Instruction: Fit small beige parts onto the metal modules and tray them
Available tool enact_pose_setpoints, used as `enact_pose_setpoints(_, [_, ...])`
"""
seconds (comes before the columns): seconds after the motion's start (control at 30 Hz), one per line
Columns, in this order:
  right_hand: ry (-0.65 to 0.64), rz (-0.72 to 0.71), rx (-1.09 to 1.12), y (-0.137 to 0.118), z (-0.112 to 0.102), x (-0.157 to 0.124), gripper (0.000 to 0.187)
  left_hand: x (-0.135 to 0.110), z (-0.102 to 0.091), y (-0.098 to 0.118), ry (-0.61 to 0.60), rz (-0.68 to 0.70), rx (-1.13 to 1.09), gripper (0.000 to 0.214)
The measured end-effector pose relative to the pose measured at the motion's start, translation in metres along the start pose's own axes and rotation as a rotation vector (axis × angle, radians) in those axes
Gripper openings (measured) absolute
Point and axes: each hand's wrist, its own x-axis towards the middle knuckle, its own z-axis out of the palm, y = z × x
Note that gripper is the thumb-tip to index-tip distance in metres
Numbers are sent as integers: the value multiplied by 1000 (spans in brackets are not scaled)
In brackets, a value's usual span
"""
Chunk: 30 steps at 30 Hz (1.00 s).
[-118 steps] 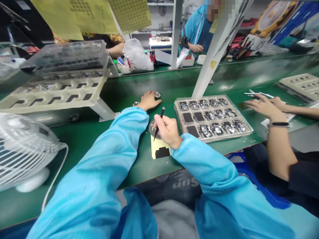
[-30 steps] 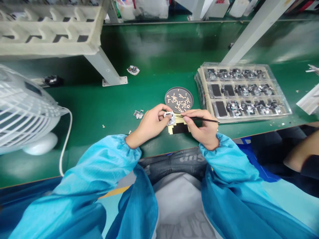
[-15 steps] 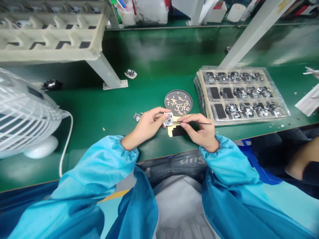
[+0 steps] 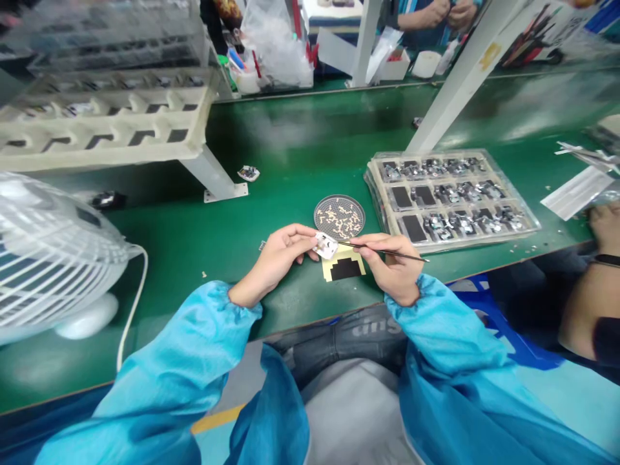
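My left hand (image 4: 283, 255) pinches a small white plastic housing (image 4: 326, 246) with dark spots or openings on its face. My right hand (image 4: 391, 261) is closed round a thin dark rod-like tool (image 4: 404, 254), held like a pen. Its tip meets the right side of the housing; whether it touches cannot be made out. Just below lies a yellow paper sheet (image 4: 328, 270) with a black stepped patch (image 4: 346, 268). Behind my hands stands a round grey perforated dish (image 4: 320, 208) with many tiny beige pieces (image 4: 343, 216) in it.
Stacked clear trays (image 4: 523, 227) of small assemblies stand on the right. A white fan (image 4: 62, 252) and its cable (image 4: 138, 290) take up the left, below a raised tray (image 4: 188, 145). A loose assembly (image 4: 248, 173) lies by the shelf leg. Another person's arm (image 4: 588, 297) is at far right.
The view has tilted up, showing more of the far side and another person's hands. The housing has been turned and tilted in my left hand; the tool now slants down to the right.
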Motion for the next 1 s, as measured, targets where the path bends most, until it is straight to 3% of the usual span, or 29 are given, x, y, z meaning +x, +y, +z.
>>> enact_pose_setpoints(0.2, [81,-4,-93,2,4,3,19,-5,1,2,-88,-91,-45,50])
enact_pose_setpoints(0.33, [98,10,-152,1,8,5,13,-2,1,0,-62,-107,6,41])
enact_pose_setpoints(0.4, [91,41,-104,-1,8,2,9,-2,0,1,-33,-108,-2,39])
enact_pose_setpoints(0.5, [94,98,58,-12,0,-5,21,-2,-1,5,-8,-114,-19,34])
enact_pose_setpoints(0.57, [123,102,76,-23,-17,-6,30,-3,-2,6,-6,-117,-15,33])
enact_pose_setpoints(0.63, [200,95,-41,-36,-46,0,34,-2,-2,6,0,-120,-2,37])
enact_pose_setpoints(0.77, [421,172,-560,-51,-123,30,38,-1,-2,5,26,-113,20,53])
enact_pose_setpoints(0.87, [235,397,-975,-46,-169,48,28,1,-2,6,56,-103,48,65])
enact_pose_setpoints(1.0, [28,564,-1182,-38,-190,55,34,3,-3,8,100,-137,74,69])
